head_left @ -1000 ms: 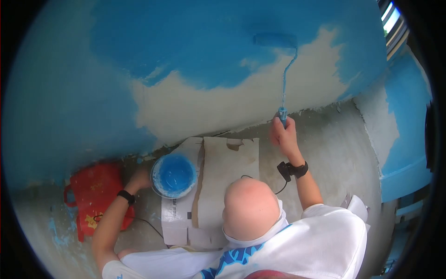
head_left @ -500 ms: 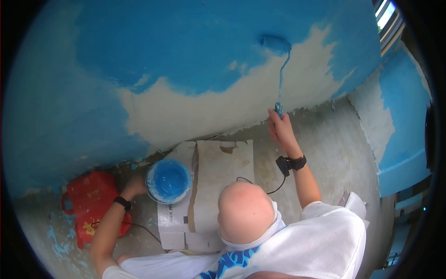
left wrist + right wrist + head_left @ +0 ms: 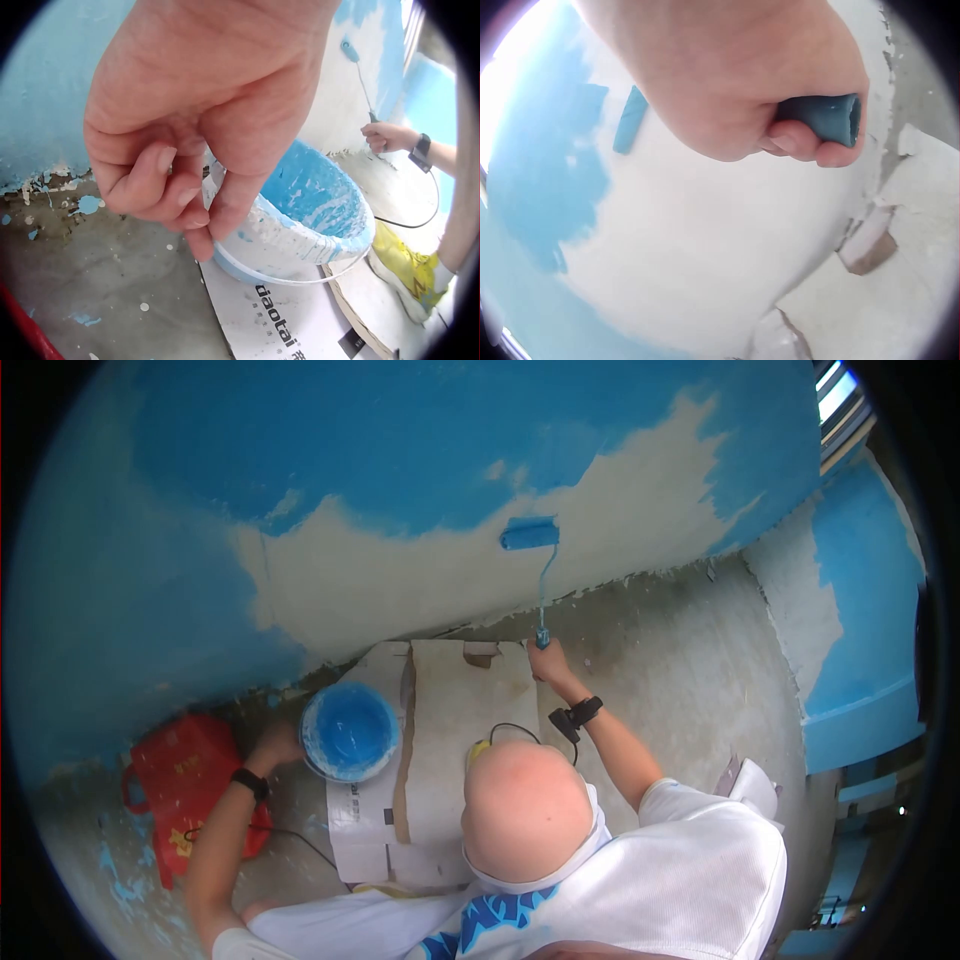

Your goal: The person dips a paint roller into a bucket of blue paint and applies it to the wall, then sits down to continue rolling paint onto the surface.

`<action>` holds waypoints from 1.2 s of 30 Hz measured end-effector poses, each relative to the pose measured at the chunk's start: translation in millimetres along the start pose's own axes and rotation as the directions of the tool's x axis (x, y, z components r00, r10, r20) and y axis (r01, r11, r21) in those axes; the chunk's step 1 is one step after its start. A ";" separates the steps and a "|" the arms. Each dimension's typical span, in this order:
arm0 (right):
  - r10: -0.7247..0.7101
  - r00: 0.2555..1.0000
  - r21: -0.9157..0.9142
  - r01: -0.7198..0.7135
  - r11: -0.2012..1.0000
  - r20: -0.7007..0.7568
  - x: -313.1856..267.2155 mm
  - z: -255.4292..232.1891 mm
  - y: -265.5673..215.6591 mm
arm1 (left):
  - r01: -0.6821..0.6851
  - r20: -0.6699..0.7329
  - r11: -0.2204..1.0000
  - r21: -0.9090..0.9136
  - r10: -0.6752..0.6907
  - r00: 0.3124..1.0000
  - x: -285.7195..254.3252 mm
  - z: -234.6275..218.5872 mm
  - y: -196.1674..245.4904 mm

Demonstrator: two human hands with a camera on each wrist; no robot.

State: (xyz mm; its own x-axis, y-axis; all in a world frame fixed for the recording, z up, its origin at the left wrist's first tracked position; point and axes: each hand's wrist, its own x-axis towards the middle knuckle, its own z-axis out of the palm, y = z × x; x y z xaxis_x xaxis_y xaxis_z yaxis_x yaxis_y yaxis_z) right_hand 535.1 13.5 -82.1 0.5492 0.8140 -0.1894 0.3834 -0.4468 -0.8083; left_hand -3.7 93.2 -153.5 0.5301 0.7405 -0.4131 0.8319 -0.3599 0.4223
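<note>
My right hand [image 3: 549,662] grips the handle of a paint roller, its blue sleeve [image 3: 530,532] against the pale part of the wall just below the blue paint. The right wrist view shows the hand [image 3: 742,82] with fingers curled round the blue-green handle [image 3: 821,116], open end showing; the sleeve [image 3: 631,120] lies beyond. At the left side of a paint-smeared bucket [image 3: 313,754] is my left hand [image 3: 275,745]. In the left wrist view that hand [image 3: 195,112] has curled fingers and pinches the bucket's near edge beside the rim [image 3: 300,236]; the exact contact is partly hidden.
The bucket stands on flattened cardboard [image 3: 460,710] beside the wall's base. A red bag-like item [image 3: 195,785] lies left of it on the floor. A yellow shoe [image 3: 405,262] rests on the cardboard. Thin cables run from both wrists.
The right hand and roller have moved left and down, from the blue area onto the pale patch. The left hand stays at the bucket. The view has shifted slightly.
</note>
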 end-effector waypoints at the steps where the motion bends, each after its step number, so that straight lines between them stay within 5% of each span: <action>1: 0.045 0.999 -0.017 -0.045 0.999 0.027 -5.5 2.0 5.5 | 0.002 -0.001 1.000 -0.002 -0.002 1.000 1.9 4.2 -4.4; 7: 0.085 0.987 0.164 -0.108 0.981 0.139 -25.7 -3.0 7.5 | -0.079 -0.116 0.996 -0.051 0.073 0.991 -6.8 -7.2 7.1; 9: 0.071 0.983 0.268 -0.115 0.957 0.170 -38.4 -11.8 -14.5 | 0.005 0.069 1.000 -0.002 -0.005 0.998 -1.8 -3.2 -6.7; 12: -0.050 0.995 0.364 0.016 0.931 0.084 -52.2 -33.6 -55.9 | -0.014 0.145 0.999 -0.029 0.018 0.989 -3.7 -6.3 -13.0; 17: -0.222 0.973 0.298 0.229 0.927 -0.057 -37.1 -74.2 -143.1 | 0.049 0.207 0.997 -0.058 -0.036 0.978 -1.3 -1.6 -14.4; 21: -0.174 0.983 0.375 0.180 0.910 -0.052 -11.9 -79.0 -168.1 | 0.011 0.183 0.994 -0.109 0.009 0.983 -4.0 -4.0 -14.2; 29: -0.214 0.935 -0.092 0.196 0.976 -0.282 28.6 -1.8 -51.3 | 0.099 0.226 0.982 -0.159 -0.062 0.972 -10.4 -11.1 -12.6; 36: -0.059 0.976 -0.029 0.054 0.998 -0.210 19.2 48.5 28.2 | 0.094 0.181 0.992 -0.087 -0.077 0.980 -8.0 -7.9 -10.6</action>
State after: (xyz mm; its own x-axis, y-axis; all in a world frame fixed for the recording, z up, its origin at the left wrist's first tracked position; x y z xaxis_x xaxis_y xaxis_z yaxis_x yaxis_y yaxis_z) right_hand 520.4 34.5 -135.6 0.6691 0.7429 -0.0200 0.4343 -0.4127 -0.8006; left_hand -18.2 95.6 -148.3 0.4854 0.6511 -0.5835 0.8605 -0.2380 0.4504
